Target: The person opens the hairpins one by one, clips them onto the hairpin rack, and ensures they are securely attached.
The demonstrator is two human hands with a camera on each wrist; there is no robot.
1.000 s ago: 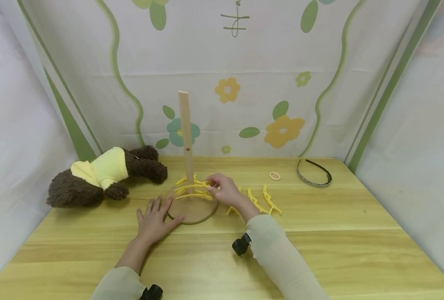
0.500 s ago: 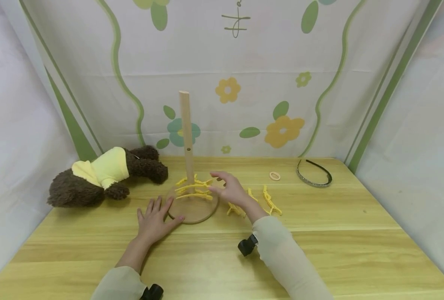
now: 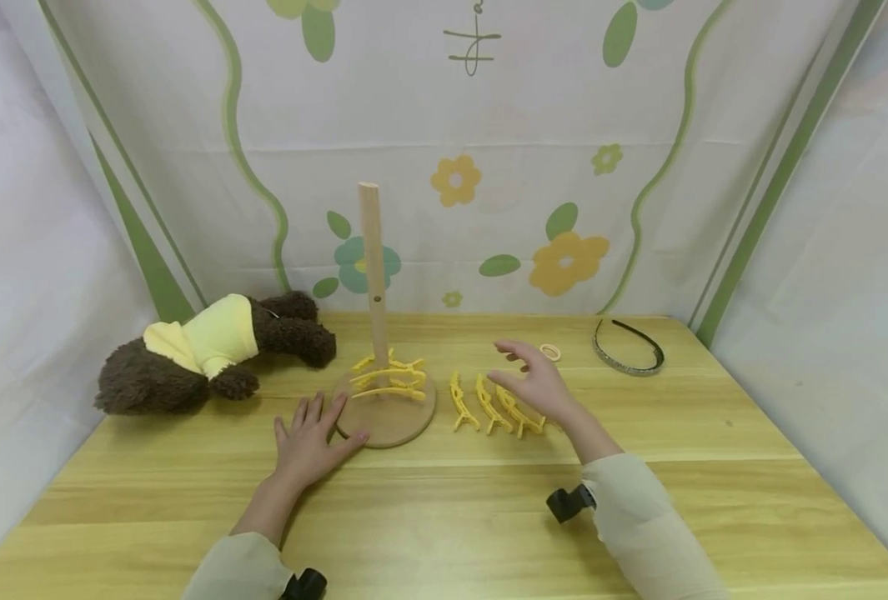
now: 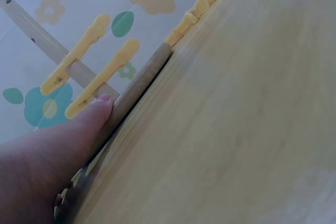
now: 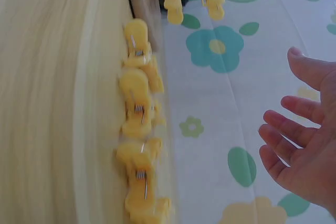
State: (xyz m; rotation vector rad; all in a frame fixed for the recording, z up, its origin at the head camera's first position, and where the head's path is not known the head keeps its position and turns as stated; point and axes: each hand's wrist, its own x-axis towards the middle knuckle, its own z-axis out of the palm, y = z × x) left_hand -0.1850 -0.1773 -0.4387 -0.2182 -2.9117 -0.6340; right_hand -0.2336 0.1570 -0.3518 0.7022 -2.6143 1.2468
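Observation:
In the head view a wooden post (image 3: pixel 373 267) stands upright on a round wooden base (image 3: pixel 391 427). Yellow hair clips (image 3: pixel 387 393) are clamped low on the post, one above another. My left hand (image 3: pixel 308 447) rests at the base's left edge with fingers spread; the left wrist view shows its thumb on the rim. My right hand (image 3: pixel 544 390) hovers over a row of loose yellow hair clips (image 3: pixel 462 403), fingers loosely bent and holding nothing. It hides part of the rightmost clips. The right wrist view shows those loose clips (image 5: pixel 137 106) lined up beside the base.
A brown plush toy (image 3: pixel 211 350) in a yellow shirt lies left of the base. Toward the back right are a small pale ring (image 3: pixel 550 352) and a glittery headband (image 3: pixel 629 367). A printed curtain (image 3: pixel 413 100) hangs behind the table's back edge.
My right hand has let go of a clip on the post and moved right, over the loose clips. The left hand stays at the base.

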